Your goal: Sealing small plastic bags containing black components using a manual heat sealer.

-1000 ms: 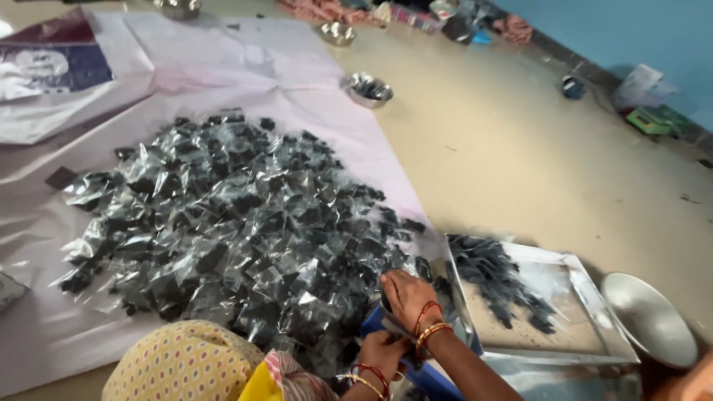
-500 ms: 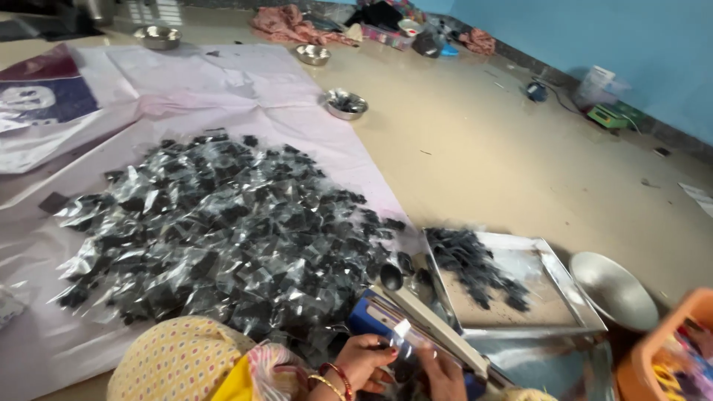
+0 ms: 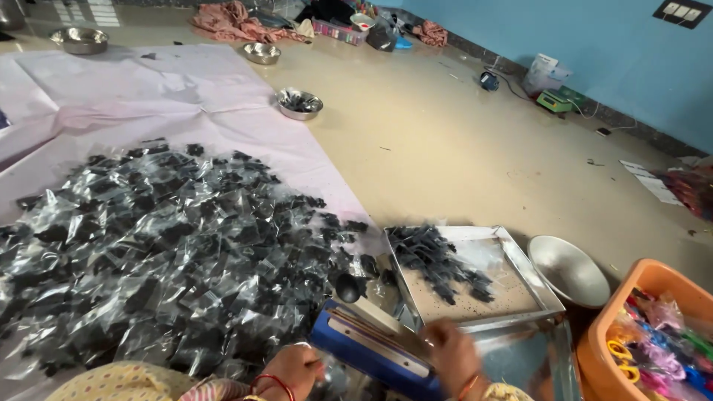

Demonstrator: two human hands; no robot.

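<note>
A blue heat sealer (image 3: 371, 349) with a black knob (image 3: 349, 287) lies at the bottom centre of the head view. My left hand (image 3: 295, 369), with a red bangle at the wrist, has its fingers curled against the sealer's near left side; I cannot make out whether it holds something. My right hand (image 3: 453, 355) is blurred over the sealer's right end, beside a steel tray (image 3: 520, 256) that carries small dark pieces. A wide heap of clear packets with dark contents (image 3: 163, 252) covers the pink sheet (image 3: 223, 111) to the left.
A steel bowl (image 3: 568, 269) sits right of the tray, and an orange tub (image 3: 642, 286) of colourful items stands at the lower right. More steel bowls (image 3: 299, 102) (image 3: 261, 52) (image 3: 78, 39) stand farther off. Cloths and small things line the blue wall.
The view has tipped up and swung right. My hands have come apart on the sealer: the left has drawn back to its near side, the right has moved towards the tray.
</note>
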